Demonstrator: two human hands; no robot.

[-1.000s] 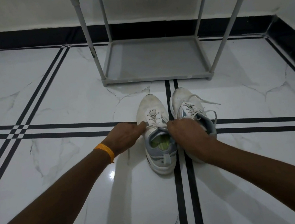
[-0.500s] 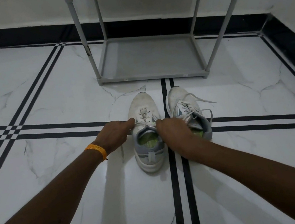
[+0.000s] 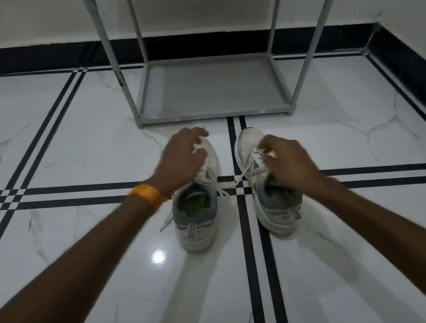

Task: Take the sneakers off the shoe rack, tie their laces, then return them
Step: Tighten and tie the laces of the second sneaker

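sneakers [image 3: 198,195] now apart; left hand [image 3: 181,158] over left toe, right hand [image 3: 288,159] on right laces [image 3: 257,172].

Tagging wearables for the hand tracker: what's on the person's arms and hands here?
Both forearms are bare, with no sleeves in view and no gloves. The left hand has an orange wristband at the wrist, plain as far as the blur allows. The right hand and its wrist carry nothing visible: no watch, no band, no rings that I can make out.

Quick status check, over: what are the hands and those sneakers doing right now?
Left hand over left sneaker; right hand at right sneaker laces. Both on floor, laces loose. Shoe rack path unobstructed.
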